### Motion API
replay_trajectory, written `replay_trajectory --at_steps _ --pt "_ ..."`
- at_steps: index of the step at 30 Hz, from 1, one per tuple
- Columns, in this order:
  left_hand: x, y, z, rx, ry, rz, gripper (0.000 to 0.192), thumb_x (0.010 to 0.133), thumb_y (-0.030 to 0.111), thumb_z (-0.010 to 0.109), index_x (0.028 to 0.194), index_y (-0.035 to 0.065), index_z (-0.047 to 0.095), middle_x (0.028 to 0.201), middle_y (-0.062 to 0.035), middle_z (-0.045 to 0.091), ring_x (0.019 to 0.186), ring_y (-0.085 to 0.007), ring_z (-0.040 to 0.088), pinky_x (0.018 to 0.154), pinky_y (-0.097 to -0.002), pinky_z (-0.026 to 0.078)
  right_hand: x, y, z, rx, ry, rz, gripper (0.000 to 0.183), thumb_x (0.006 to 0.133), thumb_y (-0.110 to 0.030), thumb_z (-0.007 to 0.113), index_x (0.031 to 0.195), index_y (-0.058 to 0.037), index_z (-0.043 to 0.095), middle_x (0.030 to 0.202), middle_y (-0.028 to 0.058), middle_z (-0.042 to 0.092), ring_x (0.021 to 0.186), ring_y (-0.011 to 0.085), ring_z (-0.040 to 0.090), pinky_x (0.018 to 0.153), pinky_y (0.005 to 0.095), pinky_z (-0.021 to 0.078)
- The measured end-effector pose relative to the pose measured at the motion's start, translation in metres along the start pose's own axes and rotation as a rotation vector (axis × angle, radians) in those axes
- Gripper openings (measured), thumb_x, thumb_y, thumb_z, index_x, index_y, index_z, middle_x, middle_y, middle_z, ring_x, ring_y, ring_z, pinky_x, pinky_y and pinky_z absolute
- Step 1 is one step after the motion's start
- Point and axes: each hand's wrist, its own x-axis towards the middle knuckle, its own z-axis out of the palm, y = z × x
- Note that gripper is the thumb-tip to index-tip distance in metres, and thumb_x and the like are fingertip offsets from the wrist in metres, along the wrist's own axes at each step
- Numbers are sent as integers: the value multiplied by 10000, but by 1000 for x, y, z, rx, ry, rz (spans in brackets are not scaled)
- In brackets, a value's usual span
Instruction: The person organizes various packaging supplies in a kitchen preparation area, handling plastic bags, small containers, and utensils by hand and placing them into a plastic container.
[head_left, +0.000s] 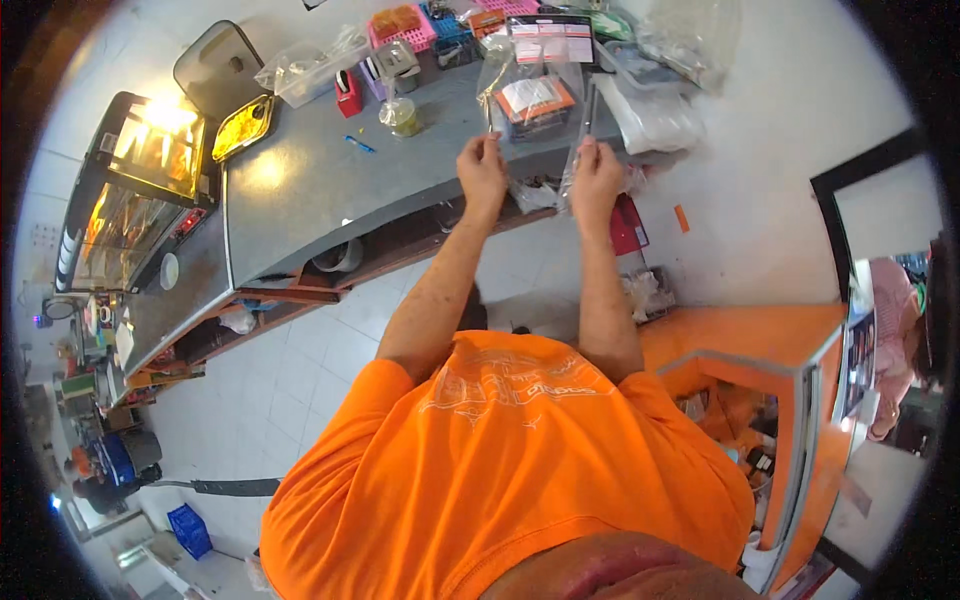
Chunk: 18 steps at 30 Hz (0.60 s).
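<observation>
Both bare hands are raised near the front edge of a grey counter (300, 180). My left hand (482, 174) pinches a slim, shiny utensil (490, 114), which points away from me; its exact kind is unclear. In my right hand (597, 184) are a slim grey metallic utensil (590, 105) and a clear plastic sleeve (568, 176) that hangs beside the fingers. Beyond and between the hands, clear plastic (491, 75) partly covers an orange-and-white packet (534, 97) on the counter.
A tied clear cup (403, 118), a blue pen (360, 144) and a red tape dispenser (348, 94) sit to the left. Clear plastic bags (649, 116) lie at right. A lit glass display warmer (142, 195) stands far left. Another person (892, 345) is at far right.
</observation>
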Motion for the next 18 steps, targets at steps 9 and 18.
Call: replay_trajectory --at_steps 9,18 --pt "97 10 -154 -326 -143 -312 112 933 316 515 910 217 469 688 64 383 631 -74 413 555 -238 348 119 46 97 975 -303 784 163 924 -205 522 966 -51 552 799 10 571 679 135 539 597 270 428" --pt "198 12 -164 120 -278 -113 237 867 190 593 1075 95 531 718 66 452 627 -29 380 518 -212 302 248 46 138 551 -53 -20 244 819 -41 644 1033 4 535 931 79 622 845 176 612 731 274 501"
